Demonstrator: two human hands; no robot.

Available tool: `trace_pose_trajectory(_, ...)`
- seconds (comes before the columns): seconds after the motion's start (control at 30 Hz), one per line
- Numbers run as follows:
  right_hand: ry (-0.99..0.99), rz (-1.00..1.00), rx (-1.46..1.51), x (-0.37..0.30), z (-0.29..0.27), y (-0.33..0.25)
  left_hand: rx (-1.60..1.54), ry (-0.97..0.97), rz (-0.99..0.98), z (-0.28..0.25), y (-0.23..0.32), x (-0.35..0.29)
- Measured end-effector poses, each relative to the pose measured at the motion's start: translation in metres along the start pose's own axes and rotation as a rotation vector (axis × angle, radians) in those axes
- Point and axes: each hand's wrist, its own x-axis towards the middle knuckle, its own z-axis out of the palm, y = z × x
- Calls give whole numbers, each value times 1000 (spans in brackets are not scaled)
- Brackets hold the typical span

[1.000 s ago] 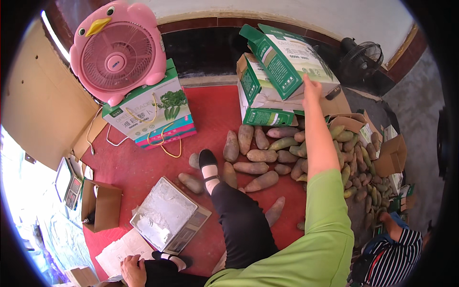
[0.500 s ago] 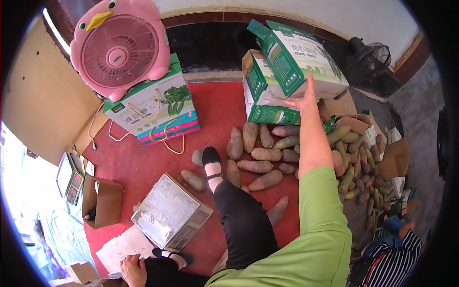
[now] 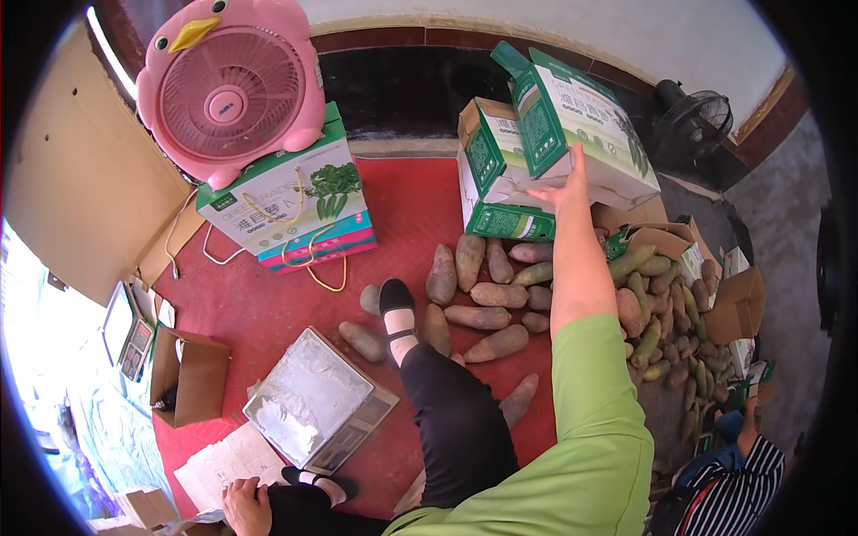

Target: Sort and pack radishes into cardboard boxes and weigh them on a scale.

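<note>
My right arm reaches out to a stack of white and green cardboard boxes on the far right side of the red floor. My right hand (image 3: 566, 186) grips the near lower corner of the top carton (image 3: 594, 129), its thumb and fingers spread around that corner. That carton leans at a tilt, its flap up, against a second carton (image 3: 500, 147). Under them lies another green-edged carton (image 3: 511, 220). At the lower left, my left hand (image 3: 247, 506) rests on my dark trouser leg, fingers loosely laid out, holding nothing.
Long radishes (image 3: 474, 293) lie around my foot, with a larger heap (image 3: 666, 313) to the right. A platform scale (image 3: 308, 397) stands between my legs. A pink fan (image 3: 228, 98) sits on gift boxes (image 3: 286, 201). A person in stripes (image 3: 728, 491) works at lower right.
The top carton has shifted a little to the right and stands steeper, with my right hand still at its corner. My left hand stays put. The striped person's arm has moved.
</note>
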Motion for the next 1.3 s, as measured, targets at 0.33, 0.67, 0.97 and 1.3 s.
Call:
trace_pose_trajectory(0.33,158,12,82,27,6,17,-21,-14,17,3,4,7)
trace_pose_trajectory(0.67,437,-1397,-1616,-48,-5,4,-26,-17,0,2,4,8)
trace_pose_trajectory(0.97,256,-893,-571,3,-11,-8,57,-196,25,-8,4,19)
trace_pose_trajectory(1.3,149,-49,-221,-13,37,-32,66,-236,-6,-8,11,27)
